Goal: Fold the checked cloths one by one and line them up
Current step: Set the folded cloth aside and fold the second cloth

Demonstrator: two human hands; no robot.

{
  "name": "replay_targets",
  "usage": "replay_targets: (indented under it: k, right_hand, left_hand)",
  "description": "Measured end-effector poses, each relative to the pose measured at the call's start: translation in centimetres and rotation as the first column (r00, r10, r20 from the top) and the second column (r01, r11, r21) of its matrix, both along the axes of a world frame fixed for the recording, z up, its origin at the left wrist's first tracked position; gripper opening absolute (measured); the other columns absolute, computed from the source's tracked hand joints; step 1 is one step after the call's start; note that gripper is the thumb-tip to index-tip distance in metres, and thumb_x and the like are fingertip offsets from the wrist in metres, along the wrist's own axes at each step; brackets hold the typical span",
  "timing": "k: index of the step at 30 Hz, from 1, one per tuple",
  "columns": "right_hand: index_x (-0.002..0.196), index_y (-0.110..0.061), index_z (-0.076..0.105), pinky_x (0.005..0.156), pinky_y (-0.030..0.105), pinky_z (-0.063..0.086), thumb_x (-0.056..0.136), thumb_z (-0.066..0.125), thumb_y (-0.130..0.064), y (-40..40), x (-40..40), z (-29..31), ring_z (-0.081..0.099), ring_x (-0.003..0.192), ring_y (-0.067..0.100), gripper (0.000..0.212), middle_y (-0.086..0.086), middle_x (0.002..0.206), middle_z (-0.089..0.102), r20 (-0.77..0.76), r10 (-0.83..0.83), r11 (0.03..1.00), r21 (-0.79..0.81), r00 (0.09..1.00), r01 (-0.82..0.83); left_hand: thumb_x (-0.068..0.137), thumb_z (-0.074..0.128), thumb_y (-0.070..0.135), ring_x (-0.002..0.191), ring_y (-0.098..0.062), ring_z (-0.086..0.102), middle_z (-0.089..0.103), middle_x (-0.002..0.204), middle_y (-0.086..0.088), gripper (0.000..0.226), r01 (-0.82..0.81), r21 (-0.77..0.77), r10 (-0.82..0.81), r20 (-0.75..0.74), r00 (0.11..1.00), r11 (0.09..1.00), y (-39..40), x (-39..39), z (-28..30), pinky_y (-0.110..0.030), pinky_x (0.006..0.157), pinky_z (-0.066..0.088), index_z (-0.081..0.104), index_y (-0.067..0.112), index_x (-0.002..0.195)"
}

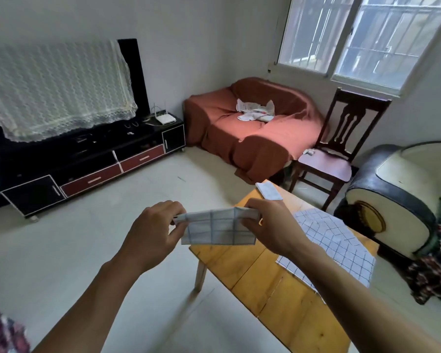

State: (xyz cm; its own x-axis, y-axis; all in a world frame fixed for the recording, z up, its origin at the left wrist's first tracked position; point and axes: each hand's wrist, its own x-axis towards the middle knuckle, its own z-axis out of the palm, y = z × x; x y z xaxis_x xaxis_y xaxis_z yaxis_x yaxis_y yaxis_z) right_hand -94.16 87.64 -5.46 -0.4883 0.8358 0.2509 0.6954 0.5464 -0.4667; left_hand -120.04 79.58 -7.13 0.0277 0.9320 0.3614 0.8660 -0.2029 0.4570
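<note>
Your left hand (152, 231) and right hand (270, 225) pinch the folded cloth (218, 229) in the air above the table (239, 261) edge; let one end slip and it flops open

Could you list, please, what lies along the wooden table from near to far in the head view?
Unfolded cloth → cloth held in both hands above the table's edge → folded cloth at the far corner.

checked cloths (218, 229) – 3 | hands (153, 233) – 2 | table (239, 261) – 1 | chair (336, 154) – 1
</note>
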Motion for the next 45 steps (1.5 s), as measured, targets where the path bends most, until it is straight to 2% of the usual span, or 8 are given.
replay_targets:
  k: [4,9,14,18,23,31,38,45]
  right_hand:
    - [0.089,-0.025,0.061,0.055,0.023,0.036,0.088,0.068,-0.026,-0.6,-4.0,1.2,0.049,0.07,0.009,0.007,-0.012,0.076,0.056,-0.001,0.032,0.999,0.042,0.999,-0.032]
    - [0.086,-0.028,0.056,0.054,0.03,0.04,0.091,0.065,-0.029,0.8,-8.9,1.1,0.051,0.069,0.013,0.01,-0.009,0.079,0.058,0.091,0.097,0.993,0.065,0.991,-0.103]
    - [0.093,-0.026,0.062,0.053,0.018,0.032,0.091,0.066,-0.028,4.5,-13.7,-0.5,0.051,0.07,0.009,0.005,-0.013,0.081,0.056,0.065,0.111,0.991,0.061,0.992,-0.115]
    - [0.092,-0.025,0.063,0.058,0.034,0.05,0.091,0.065,-0.029,9.2,-17.4,-2.8,0.057,0.073,0.011,0.005,-0.009,0.085,0.066,0.005,0.094,0.994,0.048,0.996,-0.094]
    - [0.087,-0.024,0.06,0.061,0.04,0.05,0.091,0.063,-0.029,14.9,-21.0,-4.0,0.057,0.071,0.015,0.007,-0.007,0.081,0.066,-0.02,0.03,0.999,0.018,0.999,-0.03]
    - [0.085,-0.023,0.062,0.057,0.033,0.048,0.09,0.067,-0.025,21.3,-23.1,-1.6,0.055,0.067,0.008,0.008,-0.011,0.076,0.063,-0.007,-0.131,0.991,0.002,0.991,0.131]
    - [0.086,-0.03,0.057,0.058,0.014,0.034,0.091,0.066,-0.023,23.4,-23.9,-2.9,0.051,0.069,-0.001,0.012,-0.017,0.081,0.057,0.061,-0.382,0.922,-0.048,0.922,0.385]
    - [0.093,-0.022,0.062,0.061,0.029,0.055,0.093,0.061,-0.024,23.2,-25.5,-3.0,0.058,0.078,0.01,0.003,-0.008,0.09,0.063,0.156,-0.597,0.791,-0.051,0.787,0.61]
  left_hand:
    - [0.092,0.065,0.023,0.073,-0.012,0.054,0.055,0.078,0.015,0.016,-0.029,0.028,0.027,0.04,0.999,0.999,-0.7,-3.9,0.0,-0.029,0.063,0.045,0.054,0.029,0.083]
    - [0.092,0.066,0.023,0.074,-0.012,0.056,0.058,0.078,0.012,0.015,-0.091,0.024,0.088,0.098,0.991,0.996,0.1,-8.5,-0.4,-0.037,0.064,0.049,0.056,0.028,0.082]
    - [0.092,0.066,0.022,0.075,-0.011,0.057,0.059,0.078,0.013,0.015,-0.119,-0.012,0.119,0.094,0.988,0.993,3.4,-13.2,-0.8,-0.036,0.067,0.048,0.056,0.028,0.082]
    - [0.092,0.065,0.023,0.077,-0.01,0.057,0.06,0.079,0.013,0.014,-0.124,-0.05,0.127,0.061,0.99,0.991,7.9,-16.9,-1.3,-0.035,0.068,0.048,0.056,0.028,0.082]
    - [0.094,0.064,0.025,0.078,-0.009,0.058,0.061,0.078,0.013,0.016,-0.087,-0.075,0.092,0.07,0.993,0.993,14.5,-20.9,-0.3,-0.032,0.07,0.05,0.057,0.028,0.08]
    - [0.092,0.067,0.024,0.078,-0.01,0.06,0.062,0.078,0.011,0.015,0.055,-0.068,-0.044,0.145,0.988,0.996,25.7,-24.2,0.2,-0.026,0.074,0.047,0.058,0.028,0.081]
    - [0.092,0.064,0.024,0.074,-0.011,0.058,0.061,0.075,0.01,0.015,0.346,-0.077,-0.329,0.175,0.928,0.935,34.9,-24.6,-2.6,-0.03,0.066,0.049,0.055,0.027,0.081]
    - [0.087,0.063,0.021,0.071,-0.013,0.053,0.057,0.076,0.011,0.012,0.587,-0.132,-0.58,0.093,0.809,0.798,41.6,-23.0,-4.5,-0.036,0.062,0.05,0.056,0.027,0.08]
